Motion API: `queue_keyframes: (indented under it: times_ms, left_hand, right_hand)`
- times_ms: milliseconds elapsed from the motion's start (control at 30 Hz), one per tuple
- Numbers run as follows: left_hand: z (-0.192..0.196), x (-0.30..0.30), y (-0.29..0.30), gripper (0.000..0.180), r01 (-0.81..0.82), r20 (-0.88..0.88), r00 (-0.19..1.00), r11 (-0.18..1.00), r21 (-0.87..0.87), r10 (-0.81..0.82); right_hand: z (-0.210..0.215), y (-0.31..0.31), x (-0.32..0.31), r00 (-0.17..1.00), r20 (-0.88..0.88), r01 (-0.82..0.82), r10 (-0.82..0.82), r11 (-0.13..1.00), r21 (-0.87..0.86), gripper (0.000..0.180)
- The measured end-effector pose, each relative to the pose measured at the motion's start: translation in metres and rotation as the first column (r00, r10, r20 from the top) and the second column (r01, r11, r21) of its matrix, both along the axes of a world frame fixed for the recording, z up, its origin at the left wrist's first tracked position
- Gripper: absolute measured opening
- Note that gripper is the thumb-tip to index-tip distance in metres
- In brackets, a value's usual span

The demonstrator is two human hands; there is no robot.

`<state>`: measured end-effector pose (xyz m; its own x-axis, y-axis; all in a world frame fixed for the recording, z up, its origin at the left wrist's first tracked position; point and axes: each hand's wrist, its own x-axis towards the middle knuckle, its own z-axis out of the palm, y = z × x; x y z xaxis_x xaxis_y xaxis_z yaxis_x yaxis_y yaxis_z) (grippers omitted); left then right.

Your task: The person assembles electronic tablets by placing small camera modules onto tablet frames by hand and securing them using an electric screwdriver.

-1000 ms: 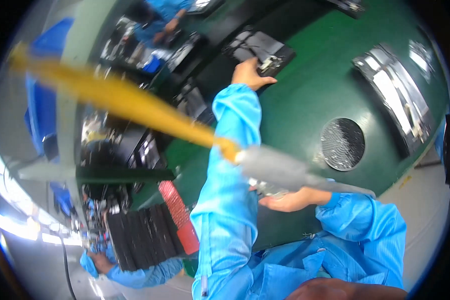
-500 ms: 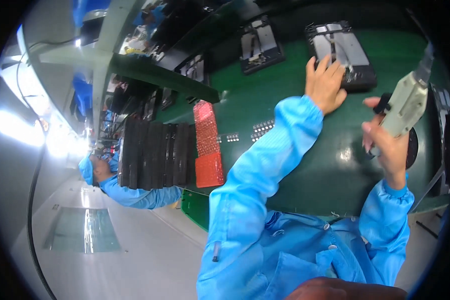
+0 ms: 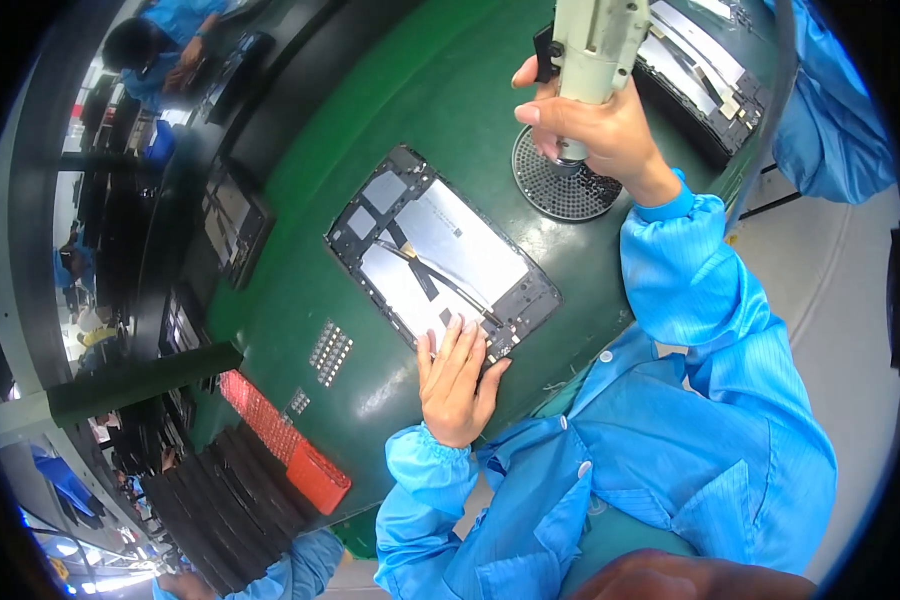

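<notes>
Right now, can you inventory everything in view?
Opened flat device: one, black and silver, bench centre
Handheld power tool: one, pale grey-green, top
Round dish: one, black, below the tool
Other device: one, black and silver, upper right
Left-side devices: at least two, dark
Small parts: two clusters, silver, left of centre
Bubble wrap: one strip, red, lower left
Slabs: several, black, lower left
Bench: one, green, beneath
Other people: at least three, blue clothing, around the edges
Left hand: one, bare, on the central device
Right hand: one, bare, gripping the tool
</notes>
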<state>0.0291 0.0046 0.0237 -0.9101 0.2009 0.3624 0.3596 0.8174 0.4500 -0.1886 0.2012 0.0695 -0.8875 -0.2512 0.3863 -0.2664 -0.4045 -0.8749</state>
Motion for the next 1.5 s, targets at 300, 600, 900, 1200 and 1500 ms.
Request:
queue_keyframes:
  times_ms: [300, 600, 900, 1200, 1500]
  left_hand:
    - [-0.003, -0.024, 0.001, 0.025, -0.005, -0.101, 0.995, 0.974, 0.227, 0.029]
    - [0.006, -0.020, -0.041, 0.015, -0.366, -0.016, 0.895, 0.753, 0.547, 0.446]
    - [0.003, 0.012, -0.051, 0.013, -0.541, 0.296, 0.825, 0.522, 0.659, 0.481]
    - [0.004, -0.007, -0.043, 0.010, -0.539, 0.538, 0.836, 0.350, 0.766, 0.110]
    - [0.000, -0.028, -0.052, 0.012, -0.537, 0.554, 0.821, 0.508, 0.673, 0.134]
  right_hand:
    - [-0.021, -0.012, -0.006, 0.999, -0.034, 0.006, -0.003, 0.996, 0.089, 0.024]
    - [-0.028, -0.016, -0.003, 0.999, 0.044, -0.014, 0.009, 0.994, 0.109, 0.028]
    - [-0.028, -0.017, 0.001, 0.999, 0.019, -0.049, 0.047, 0.990, 0.134, 0.033]
    - [0.005, -0.045, 0.041, 0.987, -0.110, -0.103, 0.117, 0.987, 0.126, 0.037]
    - [0.012, -0.111, 0.093, 0.945, -0.044, -0.324, 0.324, 0.946, 0.012, 0.030]
